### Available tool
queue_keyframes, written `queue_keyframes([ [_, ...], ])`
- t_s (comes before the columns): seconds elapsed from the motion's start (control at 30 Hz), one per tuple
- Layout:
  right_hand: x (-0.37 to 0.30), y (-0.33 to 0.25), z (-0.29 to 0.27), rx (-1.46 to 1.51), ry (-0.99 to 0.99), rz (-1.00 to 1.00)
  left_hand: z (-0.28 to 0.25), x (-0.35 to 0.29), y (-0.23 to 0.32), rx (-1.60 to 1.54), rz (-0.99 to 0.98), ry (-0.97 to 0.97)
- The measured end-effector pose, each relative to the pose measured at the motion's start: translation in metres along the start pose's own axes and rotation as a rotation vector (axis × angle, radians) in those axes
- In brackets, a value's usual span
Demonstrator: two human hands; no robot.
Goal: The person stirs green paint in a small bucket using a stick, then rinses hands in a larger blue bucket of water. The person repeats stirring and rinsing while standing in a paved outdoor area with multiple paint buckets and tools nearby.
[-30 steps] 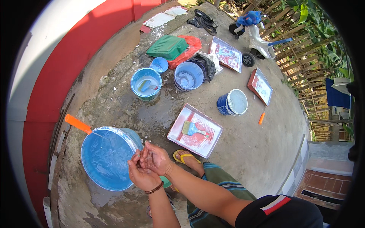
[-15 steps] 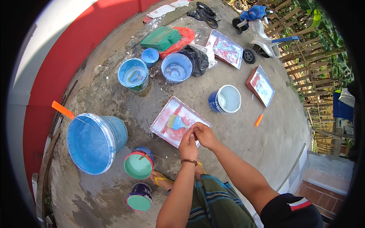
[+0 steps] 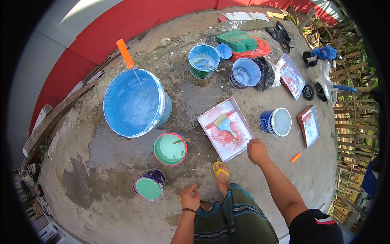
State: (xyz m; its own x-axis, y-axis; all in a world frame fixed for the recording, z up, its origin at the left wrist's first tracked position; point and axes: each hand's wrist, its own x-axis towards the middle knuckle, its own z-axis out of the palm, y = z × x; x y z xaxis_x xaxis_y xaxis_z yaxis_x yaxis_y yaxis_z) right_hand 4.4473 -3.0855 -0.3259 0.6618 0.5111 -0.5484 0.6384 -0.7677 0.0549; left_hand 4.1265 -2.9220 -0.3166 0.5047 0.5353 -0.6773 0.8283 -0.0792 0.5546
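The right hand [image 3: 256,149] rests at the near corner of the paint tray [image 3: 239,144], its fingers curled loosely onto the rim — whether they pinch it I cannot tell. A paintbrush [image 3: 224,123] lies inside the tray, well apart from that hand. The left hand [image 3: 190,198] hangs low beside the knee, fingers half folded, holding nothing clearly visible. Left of the tray stands an open can of pale green paint [image 3: 170,149] — beyond it, a big blue bucket [image 3: 132,103].
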Motion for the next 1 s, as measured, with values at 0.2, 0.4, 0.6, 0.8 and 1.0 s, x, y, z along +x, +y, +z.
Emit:
queue_keyframes([
  [0.2,0.049,-0.138,0.054,0.652,0.046,-0.151,0.045,-0.039,-0.099,0.373,0.193,-0.035],
  [0.4,0.122,-0.247,0.087,1.242,-0.053,-0.240,0.047,-0.026,-0.131,-0.151,0.125,-0.214],
  [0.6,0.130,-0.312,0.059,1.089,-0.105,-0.841,-0.021,0.001,-0.116,-0.021,0.470,-0.010],
  [0.8,0.123,-0.324,0.047,0.425,0.266,-1.090,-0.036,-0.037,-0.104,-0.015,0.805,0.346],
  [1.0,0.129,-0.311,0.040,0.124,0.455,-1.136,-0.048,-0.033,-0.086,0.103,0.939,0.342],
])
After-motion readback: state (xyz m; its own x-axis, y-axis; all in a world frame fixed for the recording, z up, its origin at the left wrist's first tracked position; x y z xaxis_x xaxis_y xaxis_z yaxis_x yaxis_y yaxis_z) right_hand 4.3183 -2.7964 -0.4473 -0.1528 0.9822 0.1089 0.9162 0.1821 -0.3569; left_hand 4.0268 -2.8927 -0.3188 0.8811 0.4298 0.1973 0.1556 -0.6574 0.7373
